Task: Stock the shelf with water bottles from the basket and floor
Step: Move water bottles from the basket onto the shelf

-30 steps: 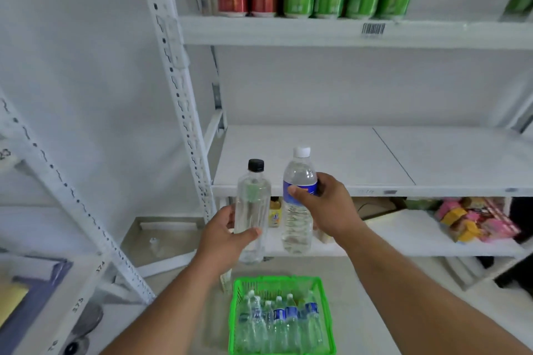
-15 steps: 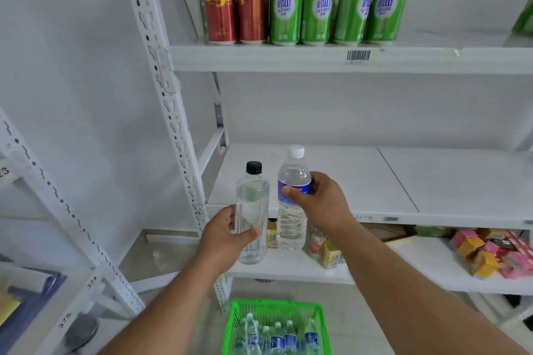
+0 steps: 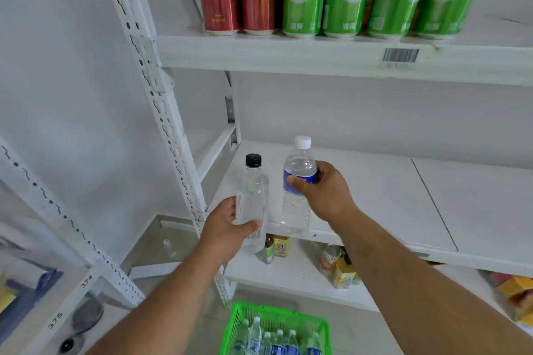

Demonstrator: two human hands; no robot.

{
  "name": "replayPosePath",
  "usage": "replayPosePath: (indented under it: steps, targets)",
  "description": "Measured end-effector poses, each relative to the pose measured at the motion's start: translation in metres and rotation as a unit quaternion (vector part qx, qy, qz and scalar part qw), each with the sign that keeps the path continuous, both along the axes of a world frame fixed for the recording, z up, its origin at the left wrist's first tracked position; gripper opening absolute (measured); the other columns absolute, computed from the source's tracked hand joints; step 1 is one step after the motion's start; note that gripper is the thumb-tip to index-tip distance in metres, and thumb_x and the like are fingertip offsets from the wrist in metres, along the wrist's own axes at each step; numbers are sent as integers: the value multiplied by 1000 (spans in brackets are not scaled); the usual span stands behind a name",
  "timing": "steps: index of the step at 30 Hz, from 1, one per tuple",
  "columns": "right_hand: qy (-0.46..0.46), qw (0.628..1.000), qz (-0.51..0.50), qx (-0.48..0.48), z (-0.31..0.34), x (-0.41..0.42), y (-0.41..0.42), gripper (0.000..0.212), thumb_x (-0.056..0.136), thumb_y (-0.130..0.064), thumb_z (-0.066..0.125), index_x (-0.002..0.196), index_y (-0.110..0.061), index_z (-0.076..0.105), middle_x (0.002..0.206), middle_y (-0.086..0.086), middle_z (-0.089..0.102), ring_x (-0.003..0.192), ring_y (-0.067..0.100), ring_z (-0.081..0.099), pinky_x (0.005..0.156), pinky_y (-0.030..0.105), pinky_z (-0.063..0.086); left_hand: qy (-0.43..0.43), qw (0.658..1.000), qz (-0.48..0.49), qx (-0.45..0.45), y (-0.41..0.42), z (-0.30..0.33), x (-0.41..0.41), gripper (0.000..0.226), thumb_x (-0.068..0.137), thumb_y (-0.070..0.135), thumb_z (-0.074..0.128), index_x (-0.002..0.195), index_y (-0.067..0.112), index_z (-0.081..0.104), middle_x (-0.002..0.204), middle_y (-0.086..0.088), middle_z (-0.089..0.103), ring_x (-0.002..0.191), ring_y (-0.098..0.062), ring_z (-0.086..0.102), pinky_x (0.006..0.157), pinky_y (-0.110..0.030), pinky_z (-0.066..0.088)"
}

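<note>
At frame centre, the left hand [image 3: 227, 229] grips a black-capped bottle [image 3: 251, 202] and the right hand [image 3: 326, 193] a white-capped bottle [image 3: 297, 187], fingers wrapped, before the middle shelf [image 3: 375, 199].

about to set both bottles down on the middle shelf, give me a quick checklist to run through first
1. Left hand grips the clear black-capped plastic bottle: ok.
2. Right hand grips the clear white-capped blue-labelled bottle: ok.
3. Both bottles upright, caps on: ok.
4. White middle shelf bare ahead of the bottles: ok.
5. Bottle bases above the shelf's front edge: cannot tell.
6. Green plastic basket has more bottles: ok.
</note>
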State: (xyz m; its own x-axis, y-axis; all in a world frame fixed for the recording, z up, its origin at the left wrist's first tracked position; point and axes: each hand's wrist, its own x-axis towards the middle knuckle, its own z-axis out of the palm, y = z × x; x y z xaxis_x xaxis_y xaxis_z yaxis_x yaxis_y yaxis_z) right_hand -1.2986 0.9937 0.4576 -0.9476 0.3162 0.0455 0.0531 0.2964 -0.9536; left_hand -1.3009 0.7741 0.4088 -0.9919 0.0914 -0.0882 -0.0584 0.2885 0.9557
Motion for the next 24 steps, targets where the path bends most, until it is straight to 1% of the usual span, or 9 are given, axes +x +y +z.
replayPosePath:
  steps: [4,7,10,12,15,21,24]
  targets:
    - [-21,1000,-9,-1,-2,-40,-3,41,80,-27,79,116,-23,59,102,-12,65,90,5,62,68,20,46,-2,1000,-2,-20,-3,-11,-48,60,70,30,85,124,34,58,113,16,67,109,-6,61,96,-33,51]
    - [-27,999,-19,-4,-4,-68,-8,44,80,-27,81,116,-24,57,104,-14,62,90,4,61,68,20,45,-6,1000,-3,-23,-6,-21,-85,62,72,30,84,127,35,55,116,18,65,111,-6,59,93,-29,48]
    - [-28,999,-31,-2,-5,-94,-12,42,79,-28,80,114,-26,58,103,-13,63,92,6,62,69,20,46,0,999,-20,-29,-5,-25,-120,67,71,32,84,130,36,52,121,17,62,115,-8,57,96,-31,47]
    - [-29,999,-40,1,-5,-111,-12,41,78,-29,80,113,-28,59,103,-14,64,94,8,63,70,21,46,2,999,-30,-37,-3,-28,-142,68,73,31,83,133,34,51,124,15,60,117,-9,55,97,-30,45]
    - [-33,998,-48,20,-9,-136,-10,41,78,-31,79,114,-30,59,102,-13,65,94,10,64,72,22,47,5,998,-32,-52,1,-32,-171,73,71,33,84,136,31,49,130,11,59,124,-13,54,103,-36,46]
    - [-38,998,-49,20,-26,-188,1,43,77,-32,80,117,-27,63,102,-9,67,94,12,65,73,24,49,13,998,-28,-59,20,-34,-224,69,75,32,82,135,31,47,125,10,57,119,-14,53,99,-35,46]
    - [-47,998,-40,27,-36,-214,7,45,77,-33,80,118,-27,62,104,-10,66,94,12,64,74,24,49,12,999,-21,-48,29,-39,-249,66,75,30,82,133,29,50,124,10,59,117,-13,54,95,-30,45]
